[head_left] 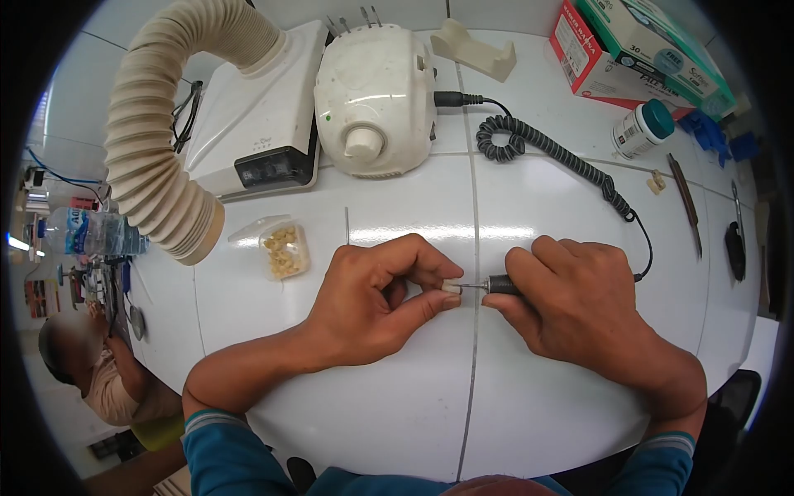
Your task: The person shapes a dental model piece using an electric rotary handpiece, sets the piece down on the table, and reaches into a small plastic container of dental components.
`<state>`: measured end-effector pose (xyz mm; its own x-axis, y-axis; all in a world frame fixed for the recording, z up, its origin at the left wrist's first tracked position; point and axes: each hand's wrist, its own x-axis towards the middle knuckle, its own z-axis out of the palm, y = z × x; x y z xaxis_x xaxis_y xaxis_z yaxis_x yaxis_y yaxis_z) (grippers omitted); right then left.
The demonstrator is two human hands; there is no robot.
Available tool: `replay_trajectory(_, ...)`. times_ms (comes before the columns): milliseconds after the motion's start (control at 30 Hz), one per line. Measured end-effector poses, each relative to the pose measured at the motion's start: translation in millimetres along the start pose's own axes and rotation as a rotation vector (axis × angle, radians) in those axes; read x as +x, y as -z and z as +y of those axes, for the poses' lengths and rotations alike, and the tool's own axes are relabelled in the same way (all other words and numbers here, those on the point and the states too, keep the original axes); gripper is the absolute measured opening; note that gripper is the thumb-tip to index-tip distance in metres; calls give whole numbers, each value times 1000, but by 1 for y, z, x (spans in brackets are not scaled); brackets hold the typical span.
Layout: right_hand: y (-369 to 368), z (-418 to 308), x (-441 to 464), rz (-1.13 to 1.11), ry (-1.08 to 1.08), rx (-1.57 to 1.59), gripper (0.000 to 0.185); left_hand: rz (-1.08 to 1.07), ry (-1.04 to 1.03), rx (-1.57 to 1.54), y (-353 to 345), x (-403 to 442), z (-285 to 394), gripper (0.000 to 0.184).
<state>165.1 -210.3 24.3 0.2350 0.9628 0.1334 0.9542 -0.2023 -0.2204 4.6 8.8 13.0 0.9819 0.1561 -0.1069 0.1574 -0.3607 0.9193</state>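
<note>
My left hand (pixel 376 302) pinches a small cream-coloured piece (pixel 452 287) between thumb and index finger; it looks tooth-like, but fingertips cover most of it. My right hand (pixel 571 298) grips a dark rotary handpiece (pixel 501 284) that points left. Its thin metal bur (pixel 472 286) reaches to the small piece and appears to touch it. From the back of the handpiece a coiled black cord (pixel 571 163) runs to the white micromotor control unit (pixel 372 99). Left of my left hand, a small clear container (pixel 284 250) holds several yellowish pieces.
A ribbed suction hose (pixel 153 140) curves down beside a white box unit (pixel 248 124). A cream handpiece rest (pixel 473 50) stands at the back. Mask boxes (pixel 645 62), a teal-capped bottle (pixel 641 130) and a slim brown tool (pixel 686 202) occupy the right. Another person (pixel 107 364) sits at left.
</note>
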Motion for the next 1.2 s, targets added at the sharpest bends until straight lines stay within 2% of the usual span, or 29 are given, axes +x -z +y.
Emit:
replay_trajectory(433,-1,3,-4,52,13,21,38,27,16,7,-1,-2,1,22)
replay_trajectory(1200,-1,0,-1,18,6,2,40,58,-48,13,-6,-2,-6,23)
